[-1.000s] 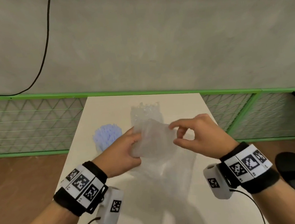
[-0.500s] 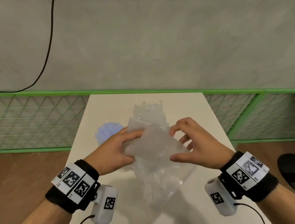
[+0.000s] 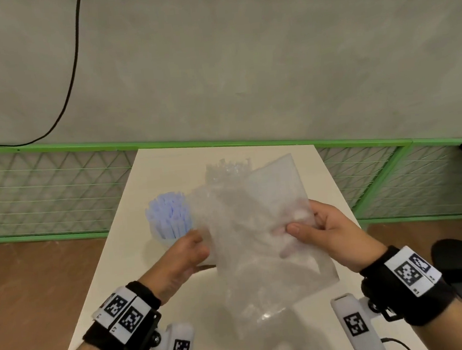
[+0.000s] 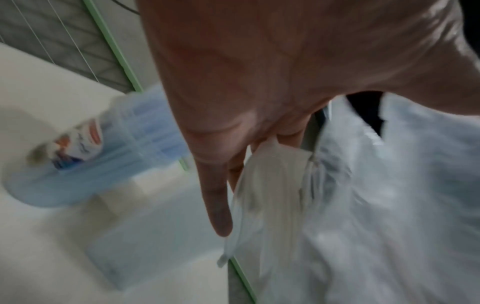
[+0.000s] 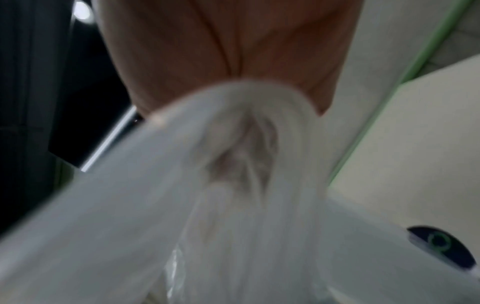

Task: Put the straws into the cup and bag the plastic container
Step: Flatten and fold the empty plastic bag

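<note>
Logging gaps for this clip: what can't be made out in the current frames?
- Plastic container: head view, only its top edge shows; the plastic bag veils the rest.
- Whether the bag's mouth is open: wrist views are motion-blurred.
- Right hand grip: right wrist view, film covers the fingers.
- Cup print: left wrist view, blurred.
- Left hand fingertips: head view, behind the bag's edge.
</note>
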Motion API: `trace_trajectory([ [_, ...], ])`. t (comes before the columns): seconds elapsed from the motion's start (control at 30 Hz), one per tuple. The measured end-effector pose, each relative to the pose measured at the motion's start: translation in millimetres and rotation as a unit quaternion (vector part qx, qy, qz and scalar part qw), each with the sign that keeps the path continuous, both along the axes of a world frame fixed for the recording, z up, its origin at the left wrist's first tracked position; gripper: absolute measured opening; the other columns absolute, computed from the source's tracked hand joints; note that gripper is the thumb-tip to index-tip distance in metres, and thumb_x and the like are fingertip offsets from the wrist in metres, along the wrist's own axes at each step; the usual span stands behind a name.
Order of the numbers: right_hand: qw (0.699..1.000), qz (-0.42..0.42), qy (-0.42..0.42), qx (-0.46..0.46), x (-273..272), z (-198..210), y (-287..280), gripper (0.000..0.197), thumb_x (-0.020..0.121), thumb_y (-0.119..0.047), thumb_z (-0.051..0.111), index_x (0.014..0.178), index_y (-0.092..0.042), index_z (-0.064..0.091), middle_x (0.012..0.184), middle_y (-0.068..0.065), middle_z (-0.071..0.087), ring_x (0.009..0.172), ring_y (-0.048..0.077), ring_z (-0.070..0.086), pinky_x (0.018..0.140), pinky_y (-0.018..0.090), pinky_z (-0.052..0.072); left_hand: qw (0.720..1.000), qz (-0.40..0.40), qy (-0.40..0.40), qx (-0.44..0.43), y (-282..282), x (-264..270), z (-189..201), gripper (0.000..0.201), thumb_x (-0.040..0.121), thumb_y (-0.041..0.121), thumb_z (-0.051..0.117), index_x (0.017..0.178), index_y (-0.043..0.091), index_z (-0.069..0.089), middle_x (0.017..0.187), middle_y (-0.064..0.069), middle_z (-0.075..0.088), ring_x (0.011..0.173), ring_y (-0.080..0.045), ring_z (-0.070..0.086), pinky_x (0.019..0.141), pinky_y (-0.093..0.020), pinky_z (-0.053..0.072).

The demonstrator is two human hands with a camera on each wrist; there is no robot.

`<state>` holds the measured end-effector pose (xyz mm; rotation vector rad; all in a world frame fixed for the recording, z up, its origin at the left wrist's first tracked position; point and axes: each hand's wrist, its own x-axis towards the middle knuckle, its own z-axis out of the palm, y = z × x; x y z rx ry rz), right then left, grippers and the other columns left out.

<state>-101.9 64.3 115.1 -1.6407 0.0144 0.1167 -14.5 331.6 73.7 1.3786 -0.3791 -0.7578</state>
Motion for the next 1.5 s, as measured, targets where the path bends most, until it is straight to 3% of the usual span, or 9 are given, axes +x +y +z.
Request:
trace_trajectory([
  [0.17,0.992,-0.124,-0.036,0.004,1.1,-11.9,8.1,0.023,0.090,-0.007,0.062,0.111,-0.006,0.068,0.086,0.010,0.075,0.072,0.016,0.068,0.065,0.026,0.053,1.000,-0.023,0.003,-0.017,-11.8,-7.3,14.6,0.100,0.044,0.067,0.084,0.122,0.010,0.058,0.094,0.004,0.072,0.079,-0.010,0.069,0.066,-0.029,0.054],
  [0.4,0.991,-0.127,-0.043,0.026,-4.0,-6.2,14.8,0.025,0.092,-0.003,0.059,0.115,-0.008,0.066,0.104,0.011,0.075,0.082,0.035,0.074,0.070,0.032,0.057,0.999,0.045,0.003,0.019,-19.5,-7.4,33.9,0.017,0.091,0.020,0.064,0.102,0.009,0.072,0.085,-0.005,0.072,0.070,-0.014,0.068,0.052,-0.024,0.051],
  [0.67,0.987,-0.082,0.038,0.131,-2.8,2.5,3.4,0.025,0.083,-0.009,0.059,0.099,-0.013,0.077,0.093,0.020,0.074,0.072,0.029,0.073,0.063,0.031,0.059,0.999,0.040,0.028,0.016,-10.9,2.5,35.1,0.018,0.090,0.008,0.062,0.104,0.010,0.073,0.097,-0.013,0.073,0.080,-0.020,0.070,0.065,-0.031,0.054],
  [0.9,0.979,-0.097,0.026,0.178,1.7,6.9,-0.3,0.014,0.066,0.005,0.065,0.069,-0.006,0.073,0.067,0.010,0.069,0.056,0.020,0.065,0.047,0.026,0.052,0.999,0.028,0.009,-0.035,-7.6,5.0,39.6,0.056,0.091,-0.019,0.042,0.072,0.020,0.078,0.074,0.001,0.072,0.061,-0.012,0.066,0.046,-0.019,0.049],
  [1.0,0.971,-0.084,0.026,0.221,5.2,8.5,-5.2,0.007,0.052,-0.011,0.070,0.059,-0.009,0.071,0.061,0.008,0.065,0.053,0.019,0.062,0.050,0.022,0.051,0.999,0.028,-0.023,-0.026,-8.9,4.8,40.6,0.035,0.078,-0.008,0.058,0.058,0.014,0.074,0.063,0.001,0.065,0.056,-0.010,0.057,0.049,-0.015,0.043],
  [1.17,0.975,-0.029,0.020,0.219,6.6,15.9,-14.0,0.060,0.043,-0.055,0.087,0.079,-0.007,0.079,0.079,0.010,0.073,0.072,0.020,0.070,0.064,0.025,0.057,0.998,0.027,0.007,-0.060,-1.7,4.4,46.6,0.018,0.059,0.016,0.056,0.054,0.008,0.071,0.061,-0.004,0.065,0.056,-0.013,0.059,0.051,-0.017,0.046],
  [1.33,0.986,0.015,0.043,0.163,9.4,25.9,-16.8,0.066,0.060,-0.057,0.081,0.097,-0.002,0.076,0.103,0.016,0.071,0.083,0.026,0.066,0.066,0.032,0.057,0.997,0.058,-0.046,-0.010,3.2,6.3,46.5,0.048,0.060,0.055,0.078,0.039,0.016,0.060,0.048,0.004,0.053,0.046,-0.009,0.046,0.052,-0.016,0.041],
  [1.43,0.991,0.012,0.050,0.122,11.4,27.1,-17.1,0.066,0.059,-0.061,0.082,0.093,-0.005,0.077,0.099,0.020,0.071,0.079,0.029,0.066,0.064,0.030,0.057,0.976,0.029,-0.208,0.064,4.8,6.5,42.9,0.046,0.058,0.043,0.083,0.038,0.025,0.045,0.046,0.010,0.039,0.055,-0.006,0.036,0.059,-0.009,0.035],
  [1.5,0.995,0.011,0.027,0.100,12.7,26.3,-15.1,0.040,0.063,-0.029,0.089,0.094,-0.007,0.077,0.102,0.012,0.072,0.083,0.023,0.070,0.064,0.029,0.058,0.970,0.037,-0.227,0.080,7.4,7.5,42.5,0.045,0.050,0.038,0.085,0.046,0.024,0.043,0.054,0.012,0.043,0.059,-0.004,0.039,0.057,-0.012,0.035],
])
